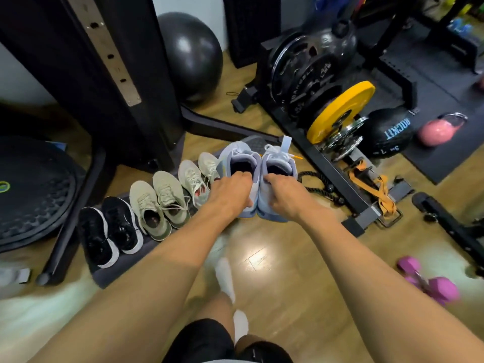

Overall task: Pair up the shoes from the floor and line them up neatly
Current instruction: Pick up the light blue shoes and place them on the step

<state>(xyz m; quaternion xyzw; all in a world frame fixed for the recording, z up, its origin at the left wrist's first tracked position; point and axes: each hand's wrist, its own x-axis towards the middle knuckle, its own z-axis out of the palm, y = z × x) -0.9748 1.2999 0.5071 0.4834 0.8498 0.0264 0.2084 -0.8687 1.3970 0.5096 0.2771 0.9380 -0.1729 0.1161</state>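
Fingers (242, 175) of your left hand (230, 192) curl into the heel collar of one pale blue shoe (235, 155); your right hand (281, 191) hooks the collar of the second blue shoe (279, 159) the same way. You hold them side by side, touching, toes pointing away, so they can go down as a matched pair. They sit at the right end of the row on the dark mat (110, 276), just beside the off-white pair (195, 176), with the olive pair (159, 203) and black pair (110, 231) further left. Whether their soles rest on the mat cannot be told. Your task seems near its end; set the heels level with the others.
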